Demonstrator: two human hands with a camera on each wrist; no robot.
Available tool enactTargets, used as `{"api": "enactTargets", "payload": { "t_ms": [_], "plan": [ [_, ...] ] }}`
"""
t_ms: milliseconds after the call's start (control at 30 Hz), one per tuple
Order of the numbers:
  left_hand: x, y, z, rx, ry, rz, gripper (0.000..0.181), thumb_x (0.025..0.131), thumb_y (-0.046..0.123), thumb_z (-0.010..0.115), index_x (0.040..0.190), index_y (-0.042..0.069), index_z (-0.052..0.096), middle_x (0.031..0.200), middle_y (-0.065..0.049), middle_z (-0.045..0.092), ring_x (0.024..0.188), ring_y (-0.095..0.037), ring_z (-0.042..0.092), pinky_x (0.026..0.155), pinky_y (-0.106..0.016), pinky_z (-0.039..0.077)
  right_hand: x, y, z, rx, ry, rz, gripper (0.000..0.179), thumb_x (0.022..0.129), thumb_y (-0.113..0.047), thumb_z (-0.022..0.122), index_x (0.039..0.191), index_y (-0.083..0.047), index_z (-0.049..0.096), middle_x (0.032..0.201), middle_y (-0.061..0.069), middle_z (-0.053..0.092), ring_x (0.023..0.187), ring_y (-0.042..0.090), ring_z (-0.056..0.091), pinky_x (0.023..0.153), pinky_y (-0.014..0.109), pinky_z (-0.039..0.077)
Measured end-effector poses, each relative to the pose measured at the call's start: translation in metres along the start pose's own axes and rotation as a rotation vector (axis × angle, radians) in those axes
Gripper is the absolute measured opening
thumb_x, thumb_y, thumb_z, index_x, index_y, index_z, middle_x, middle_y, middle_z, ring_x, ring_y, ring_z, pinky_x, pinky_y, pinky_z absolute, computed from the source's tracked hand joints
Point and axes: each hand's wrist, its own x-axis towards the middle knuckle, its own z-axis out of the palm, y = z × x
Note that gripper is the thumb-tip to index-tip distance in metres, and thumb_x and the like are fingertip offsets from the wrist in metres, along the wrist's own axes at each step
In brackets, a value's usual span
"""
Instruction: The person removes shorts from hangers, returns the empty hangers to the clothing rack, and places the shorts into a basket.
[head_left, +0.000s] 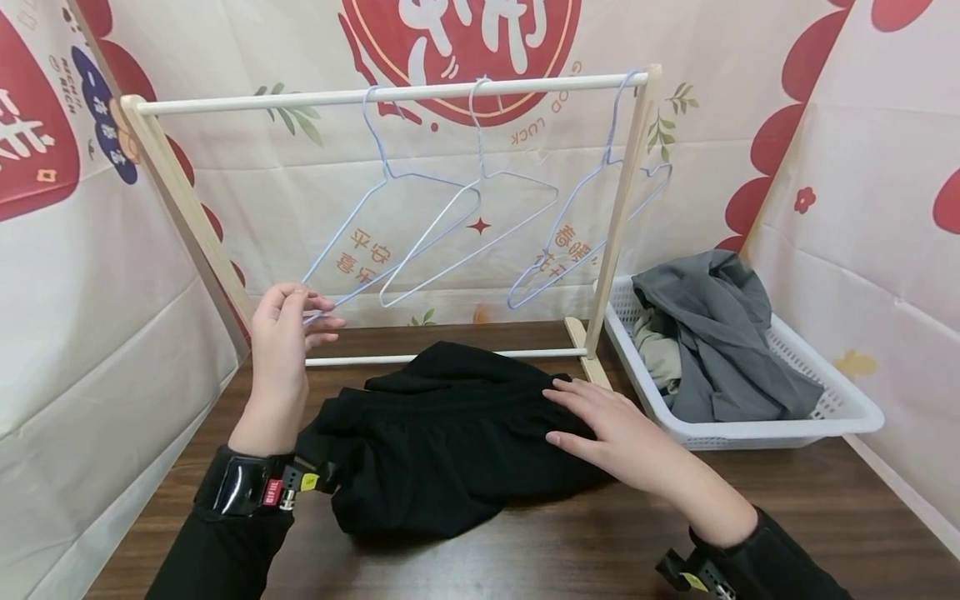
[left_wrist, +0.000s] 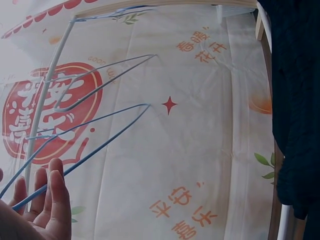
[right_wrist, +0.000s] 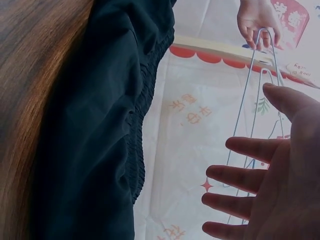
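Observation:
My left hand (head_left: 281,350) pinches the lower left corner of a blue wire hanger (head_left: 341,225), whose hook sits on the rack's top rail. In the left wrist view the hanger's wire (left_wrist: 100,150) runs past the fingers. Below, a black garment (head_left: 457,450) with a gathered elastic waistband (right_wrist: 142,125) lies bunched on the table. My right hand (head_left: 615,429) is spread over the garment's right end, fingers extended and holding nothing; the right wrist view shows those fingers (right_wrist: 235,175) apart from one another.
Two more hangers, a pale one (head_left: 427,242) and a blue one (head_left: 558,225), hang from the wooden rack (head_left: 247,102). To the right a white basket (head_left: 772,429) holds a grey garment (head_left: 720,342) and a beige one (head_left: 658,354). Printed cloth (head_left: 300,192) encloses the table (head_left: 562,550).

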Motion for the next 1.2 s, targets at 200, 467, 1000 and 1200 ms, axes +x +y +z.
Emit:
{"api": "enactTargets", "payload": {
  "t_ms": [200, 467, 1000, 1200],
  "plan": [
    [-0.004, -0.005, -0.005, 0.068, -0.029, 0.001, 0.022, 0.101, 0.021, 0.052, 0.117, 0.006, 0.051, 0.114, -0.015, 0.062, 0.071, -0.015, 0.070, 0.063, -0.025, 0.056, 0.003, 0.003, 0.000, -0.010, -0.009, 0.013, 0.065, 0.093, -0.055, 0.058, 0.141, -0.011, 0.051, 0.146, 0.012, 0.045, 0.137, 0.032, 0.036, 0.107, 0.059, 0.026],
    [-0.008, -0.010, -0.013, 0.090, -0.054, -0.030, 0.049, 0.101, 0.015, 0.048, 0.148, 0.009, 0.032, 0.134, -0.017, 0.051, 0.081, -0.012, 0.070, 0.067, -0.023, 0.055, 0.006, 0.007, -0.002, -0.024, 0.007, 0.006, 0.063, 0.093, -0.049, 0.061, 0.140, -0.009, 0.052, 0.142, 0.014, 0.048, 0.133, 0.034, 0.041, 0.104, 0.058, 0.029],
    [-0.015, -0.025, -0.028, 0.135, -0.031, -0.135, 0.061, 0.102, 0.013, 0.044, 0.157, 0.018, 0.017, 0.144, -0.019, 0.043, 0.086, -0.009, 0.068, 0.073, -0.022, 0.054, 0.008, 0.020, 0.002, -0.025, -0.003, 0.047, 0.066, 0.094, -0.052, 0.057, 0.141, -0.005, 0.050, 0.142, 0.017, 0.049, 0.132, 0.034, 0.042, 0.104, 0.058, 0.031],
    [-0.015, -0.029, -0.032, 0.117, -0.045, -0.173, 0.066, 0.103, 0.016, 0.043, 0.158, 0.022, 0.006, 0.149, -0.018, 0.038, 0.088, -0.009, 0.067, 0.074, -0.023, 0.054, 0.008, 0.024, 0.002, -0.005, -0.028, 0.088, 0.070, 0.095, -0.056, 0.053, 0.142, -0.006, 0.048, 0.144, 0.016, 0.047, 0.133, 0.034, 0.041, 0.104, 0.058, 0.031]
  ]
}}
